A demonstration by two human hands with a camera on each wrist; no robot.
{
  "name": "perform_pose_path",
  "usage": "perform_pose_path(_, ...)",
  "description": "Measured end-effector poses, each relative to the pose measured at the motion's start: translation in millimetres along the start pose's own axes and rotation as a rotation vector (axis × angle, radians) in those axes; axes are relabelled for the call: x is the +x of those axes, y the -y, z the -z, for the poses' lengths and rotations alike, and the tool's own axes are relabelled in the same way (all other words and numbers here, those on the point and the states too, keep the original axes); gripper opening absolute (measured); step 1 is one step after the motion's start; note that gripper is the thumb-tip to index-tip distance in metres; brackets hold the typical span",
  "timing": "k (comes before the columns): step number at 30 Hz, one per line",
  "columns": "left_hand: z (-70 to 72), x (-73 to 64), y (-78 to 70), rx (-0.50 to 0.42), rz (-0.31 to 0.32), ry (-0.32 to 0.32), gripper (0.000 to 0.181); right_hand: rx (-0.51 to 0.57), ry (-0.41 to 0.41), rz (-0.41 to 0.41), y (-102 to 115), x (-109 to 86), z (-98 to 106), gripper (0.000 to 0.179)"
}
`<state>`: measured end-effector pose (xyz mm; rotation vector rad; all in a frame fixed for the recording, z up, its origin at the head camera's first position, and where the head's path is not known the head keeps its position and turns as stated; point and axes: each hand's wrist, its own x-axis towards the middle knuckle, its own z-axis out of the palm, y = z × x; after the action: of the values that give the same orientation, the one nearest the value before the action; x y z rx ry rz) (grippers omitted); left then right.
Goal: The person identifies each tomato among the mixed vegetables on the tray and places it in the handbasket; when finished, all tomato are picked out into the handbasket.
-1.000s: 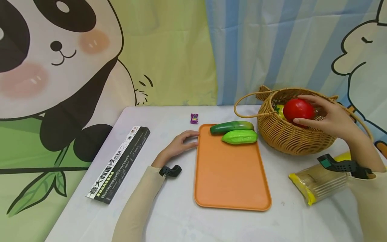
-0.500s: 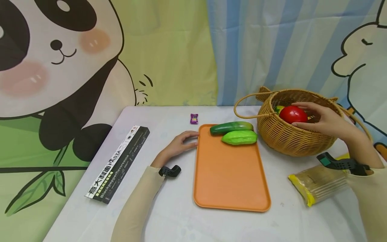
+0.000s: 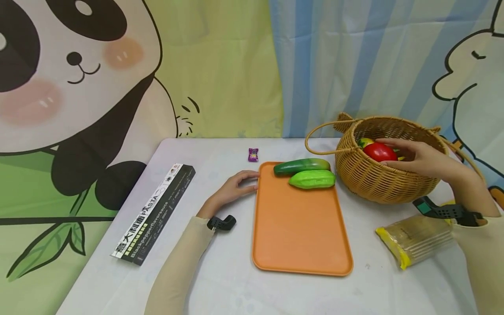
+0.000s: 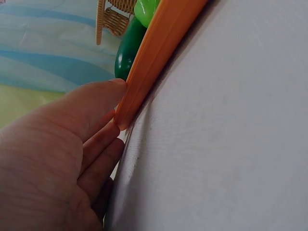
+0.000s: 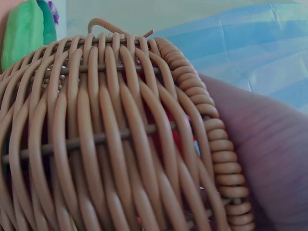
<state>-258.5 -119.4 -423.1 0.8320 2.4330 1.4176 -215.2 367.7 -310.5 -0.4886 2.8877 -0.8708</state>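
My right hand [image 3: 427, 158] reaches over the rim of a wicker basket [image 3: 387, 186] and holds a smooth red tomato [image 3: 379, 152] inside it, thumb in front and fingers behind. A yellow and green item [image 3: 365, 142] lies beside the tomato, partly hidden. In the right wrist view, the basket weave [image 5: 106, 130] hides most of the hand. My left hand [image 3: 233, 189] touches the left edge of an orange tray [image 3: 301, 232], its fingers fairly straight. On the tray's far end lie a dark green cucumber [image 3: 301, 166] and a light green, ridged vegetable [image 3: 312, 179].
A black and white pasta box [image 3: 155, 214] lies on the left of the white table. Behind the tray is a small purple wrapped candy [image 3: 253, 154]. A yellow-ended packet of noodles [image 3: 415, 240] lies in front of the basket, near the right sleeve.
My right hand has lowered the red tomato deeper into the basket and shifted slightly left. The left hand and the tray have stayed in place.
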Motion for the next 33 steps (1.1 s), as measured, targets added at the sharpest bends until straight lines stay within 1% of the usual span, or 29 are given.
perform_pose_path(3,-0.2,-1.0,-0.6,0.002,-0.008,-0.006,0.045,-0.006,0.011,0.014,-1,0.4,-1,0.057)
perform_pose_path(8,-1.1,-1.4,0.3,0.008,-0.017,-0.020,0.043,-0.017,0.012,0.056,-1,1.5,-2,0.045)
perform_pose_path(12,-0.7,-0.7,2.9,-0.001,-0.011,-0.021,0.043,-0.001,0.010,0.047,2,1.1,-2,0.041)
perform_pose_path(15,-2.8,3.0,14.9,-0.007,-0.001,-0.023,0.044,-0.003,-0.005,0.019,4,-0.1,-3,0.040)
perform_pose_path(19,-5.3,8.9,34.5,-0.002,0.005,-0.031,0.045,0.005,-0.044,0.033,4,-1.5,-5,0.039)
perform_pose_path(21,-4.6,10.0,39.0,0.000,0.003,-0.032,0.045,0.010,-0.085,0.053,4,-2.9,-7,0.037)
perform_pose_path(23,-4.1,11.3,40.5,-0.001,-0.007,-0.030,0.045,0.023,-0.147,0.087,4,-5.2,-11,0.034)
perform_pose_path(26,-3.3,12.5,41.8,0.001,-0.023,-0.024,0.043,0.003,-0.291,0.172,7,-7.1,-18,0.032)
perform_pose_path(28,-2.9,13.1,42.2,0.005,-0.030,-0.020,0.040,-0.015,-0.396,0.208,9,-6.7,-22,0.030)
perform_pose_path(30,-2.4,13.4,42.5,0.016,-0.029,-0.019,0.037,-0.033,-0.490,0.220,11,-5.9,-26,0.028)
perform_pose_path(33,-1.7,13.2,41.6,0.027,-0.022,-0.023,0.035,-0.034,-0.561,0.192,16,-4.6,-28,0.028)
